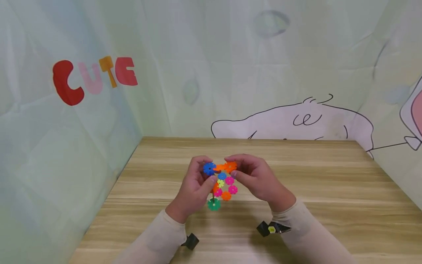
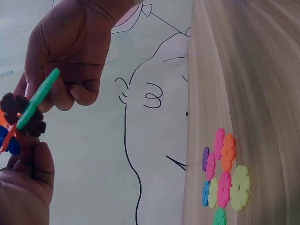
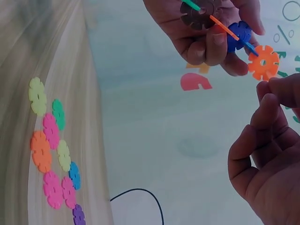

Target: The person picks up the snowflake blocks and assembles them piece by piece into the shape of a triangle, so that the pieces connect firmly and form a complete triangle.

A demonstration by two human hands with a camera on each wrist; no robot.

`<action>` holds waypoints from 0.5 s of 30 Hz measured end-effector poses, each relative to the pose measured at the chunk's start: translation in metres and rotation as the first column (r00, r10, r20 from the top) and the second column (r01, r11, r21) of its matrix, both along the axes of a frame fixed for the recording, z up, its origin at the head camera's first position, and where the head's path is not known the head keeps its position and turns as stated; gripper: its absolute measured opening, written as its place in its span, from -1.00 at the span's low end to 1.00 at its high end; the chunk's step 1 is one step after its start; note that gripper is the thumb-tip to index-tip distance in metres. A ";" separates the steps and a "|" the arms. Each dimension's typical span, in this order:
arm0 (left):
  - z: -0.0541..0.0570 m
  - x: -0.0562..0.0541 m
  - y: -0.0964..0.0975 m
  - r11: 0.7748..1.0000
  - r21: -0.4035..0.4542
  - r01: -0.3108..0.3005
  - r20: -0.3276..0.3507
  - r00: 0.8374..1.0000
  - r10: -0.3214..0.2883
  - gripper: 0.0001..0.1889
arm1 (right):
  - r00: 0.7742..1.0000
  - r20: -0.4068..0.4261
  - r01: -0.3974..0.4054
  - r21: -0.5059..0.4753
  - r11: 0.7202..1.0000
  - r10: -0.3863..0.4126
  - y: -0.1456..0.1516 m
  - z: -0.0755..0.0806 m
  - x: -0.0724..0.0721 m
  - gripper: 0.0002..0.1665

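Camera setup: one head view, two wrist views

Head: from above, farthest back, faces forward and down over the pale wood-grain bench (image 1: 132,201). Left wrist: close in, frame sideways, bench along right edge. Right wrist: also close, turned the other way, bench at left. Wrist views share bare left grip (image 1: 194,187), bare right grip (image 1: 260,176), linked multicoloured notched plastic discs (image 3: 232,42).

Gap between left hand (image 1: 195,187) and right hand (image 1: 262,179) is blocked by linked flower discs (image 1: 230,167). Tabletop (image 1: 323,176) below is cluttered by loose flower discs (image 1: 232,189). Room to pass is available over the tabletop outside both hands. Near-side channel between the sleeves (image 1: 156,236) is narrowed by two black wrist mounts (image 1: 263,228). Forward reach is bounded by printed backdrop (image 1: 204,110) at the tabletop's far edge.
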State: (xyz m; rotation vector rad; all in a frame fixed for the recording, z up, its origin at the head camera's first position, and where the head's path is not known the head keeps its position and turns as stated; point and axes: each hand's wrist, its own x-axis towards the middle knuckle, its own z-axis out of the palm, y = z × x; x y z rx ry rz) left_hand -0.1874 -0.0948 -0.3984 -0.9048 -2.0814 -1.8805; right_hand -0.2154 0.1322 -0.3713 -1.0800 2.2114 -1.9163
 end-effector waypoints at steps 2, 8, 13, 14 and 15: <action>-0.001 0.000 0.000 1.000 0.005 0.018 -0.008 1.000 -0.018 -0.61 | 1.000 0.004 0.001 0.015 1.000 -0.001 -0.002 0.000 0.002 -0.58; -0.003 -0.002 0.001 0.999 0.038 0.031 -0.064 0.998 -0.028 -0.68 | 0.998 -0.041 0.040 0.058 0.998 -0.037 -0.008 -0.001 0.006 -0.54; -0.004 -0.002 0.002 0.999 0.039 0.022 -0.089 0.996 -0.018 -0.70 | 0.996 -0.061 0.067 0.053 0.996 -0.064 -0.010 -0.002 0.008 -0.62; -0.004 -0.002 0.002 0.999 0.035 0.022 -0.093 0.995 -0.018 -0.70 | 0.996 -0.059 0.071 0.048 0.996 -0.069 -0.011 -0.002 0.009 -0.65; -0.004 -0.002 0.003 0.999 0.028 0.021 -0.096 0.995 -0.018 -0.70 | 0.995 -0.061 0.075 0.041 0.996 -0.072 -0.011 -0.002 0.009 -0.67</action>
